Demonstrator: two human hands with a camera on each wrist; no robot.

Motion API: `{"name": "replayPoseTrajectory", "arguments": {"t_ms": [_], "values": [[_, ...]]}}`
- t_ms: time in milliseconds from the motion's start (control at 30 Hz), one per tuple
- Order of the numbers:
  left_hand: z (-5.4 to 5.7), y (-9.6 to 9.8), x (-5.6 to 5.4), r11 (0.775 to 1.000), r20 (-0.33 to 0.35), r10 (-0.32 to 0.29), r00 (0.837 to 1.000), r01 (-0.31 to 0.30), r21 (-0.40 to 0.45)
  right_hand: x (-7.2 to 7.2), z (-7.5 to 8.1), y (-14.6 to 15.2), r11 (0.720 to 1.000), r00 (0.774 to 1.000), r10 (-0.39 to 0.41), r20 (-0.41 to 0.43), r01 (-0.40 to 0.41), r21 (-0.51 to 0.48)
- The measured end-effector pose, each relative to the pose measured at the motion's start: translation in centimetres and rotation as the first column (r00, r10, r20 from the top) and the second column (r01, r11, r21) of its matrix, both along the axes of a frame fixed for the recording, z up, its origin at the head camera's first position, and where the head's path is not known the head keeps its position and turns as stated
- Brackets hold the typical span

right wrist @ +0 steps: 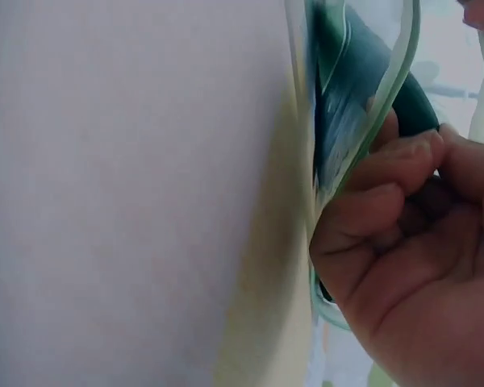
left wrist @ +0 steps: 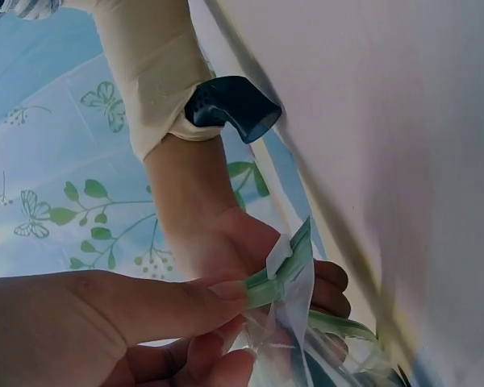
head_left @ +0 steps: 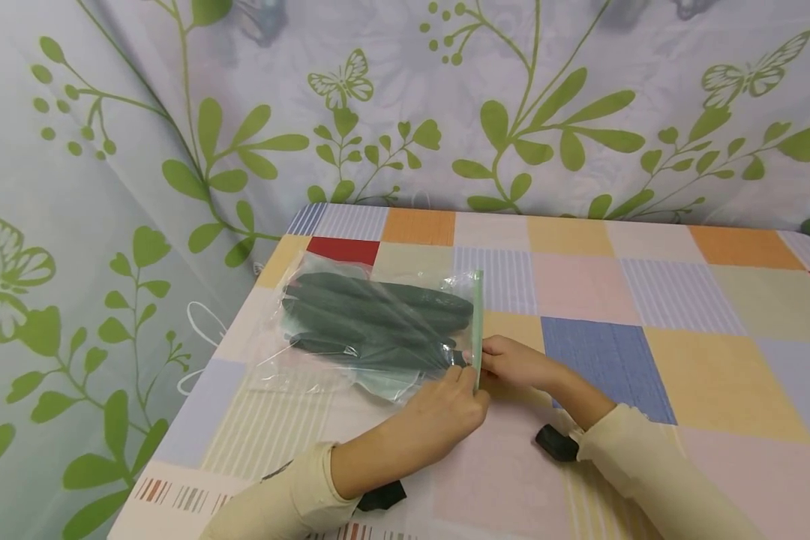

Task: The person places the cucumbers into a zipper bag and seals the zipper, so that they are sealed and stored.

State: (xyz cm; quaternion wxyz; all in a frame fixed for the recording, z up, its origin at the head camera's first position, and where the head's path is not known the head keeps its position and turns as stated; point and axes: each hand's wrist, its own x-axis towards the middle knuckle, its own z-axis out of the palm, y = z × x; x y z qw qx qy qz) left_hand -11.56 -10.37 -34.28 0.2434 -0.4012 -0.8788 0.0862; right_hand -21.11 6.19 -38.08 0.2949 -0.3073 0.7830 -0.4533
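A clear zip bag (head_left: pixel 263 367) with a green strip along its mouth lies on the table, holding several long dark green cucumbers (head_left: pixel 378 300). My left hand (head_left: pixel 439 412) pinches the near end of the strip, thumb on top, as the left wrist view shows. Just beyond it, my right hand (head_left: pixel 520 364) grips the bag's mouth with curled fingers. In the right wrist view the two green edges (right wrist: pixel 407 48) stand apart beside the right hand (right wrist: pixel 419 242), and a cucumber (right wrist: pixel 371 64) shows between them.
A patchwork-print cloth (head_left: pixel 736 375) covers the table. Behind and to the left hangs a curtain (head_left: pixel 391 75) with leaves and butterflies. Dark wrist-worn pieces (head_left: pixel 556 442) stick out at both cream sleeves (head_left: pixel 648 472). A white loop of cord (head_left: pixel 205 322) hangs by the left table edge.
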Motion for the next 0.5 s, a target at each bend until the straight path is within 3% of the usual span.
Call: {"name": "replayPoseTrajectory", "arguments": {"t_ms": [67, 233, 400, 500], "values": [[0.1, 0.0, 0.0, 1.0, 0.011, 0.004, 1.0, -0.004, -0.009, 0.0, 0.0, -0.2, 1.0, 0.999, -0.021, 0.035, 0.021, -0.001], [0.2, -0.1, 0.1, 1.0, 0.017, 0.022, 1.0, -0.021, -0.015, 0.2, -0.1, -0.7, 0.997, 0.992, 0.018, 0.128, -0.009, -0.073], [0.3, -0.3, 0.2, 1.0, 0.008, 0.026, 1.0, -0.026, 0.015, 0.3, -0.7, -1.3, 0.984, 0.971, 0.008, 0.238, 0.034, -0.172], [0.4, -0.6, 0.3, 0.999, 0.007, 0.026, 1.0, -0.026, 0.021, 0.4, -1.0, -1.9, 0.975, 0.966, -0.013, 0.258, 0.069, -0.211]]}}
